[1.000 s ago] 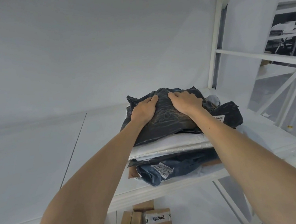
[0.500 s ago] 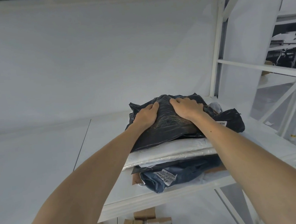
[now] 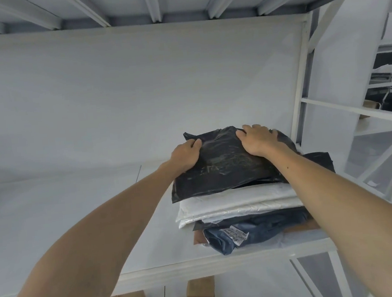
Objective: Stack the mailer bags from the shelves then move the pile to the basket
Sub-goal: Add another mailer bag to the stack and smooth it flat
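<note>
The person is reaching up with both bare arms to a pile (image 3: pixel 233 199) of mailer bags that is lying at the right end of the white shelf (image 3: pixel 77 219), close to its front edge. The left hand (image 3: pixel 186 155) is gripping the left far corner of the top black mailer bag (image 3: pixel 225 169), with the thumb lying on top and the fingers curled round the edge. The right hand (image 3: pixel 258 142) is gripping the far right edge in the same way, its fingertips bent over the back. Under this bag a white padded mailer (image 3: pixel 255 205) and a dark blue bag (image 3: pixel 258 232) with a label are lying. The basket is not showing in this view. The black film is looking thin, glossy and wrinkled, so I am judging it soft, light and rather slippery, and the layers may be sliding on each other. For carrying the whole pile, holding it from below at both sides is probably safer than pinching only the top bag.
</note>
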